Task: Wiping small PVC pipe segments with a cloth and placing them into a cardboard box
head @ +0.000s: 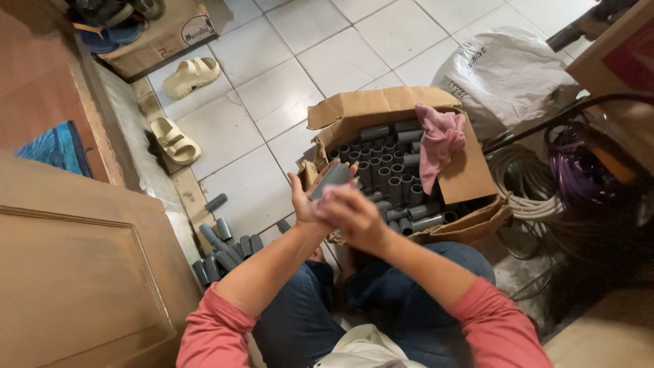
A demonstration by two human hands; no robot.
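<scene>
The left hand [304, 202] grips a grey pipe piece [332, 180], its long axis tilted up toward the cardboard box [470, 174] (full of similar pieces); the right hand [355, 215] closes over its near end; 2 hands touching.

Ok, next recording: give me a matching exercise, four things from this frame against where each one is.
Things:
1. pink cloth
2. grey pipe piece
3. beige sandals
4. coiled rope

Places:
A. on the white floor tiles, near the top left
B. draped over the cardboard box flap
C. held between the left hand and right hand
D. right of the box

Pairs: 1-B, 2-C, 3-A, 4-D
</scene>
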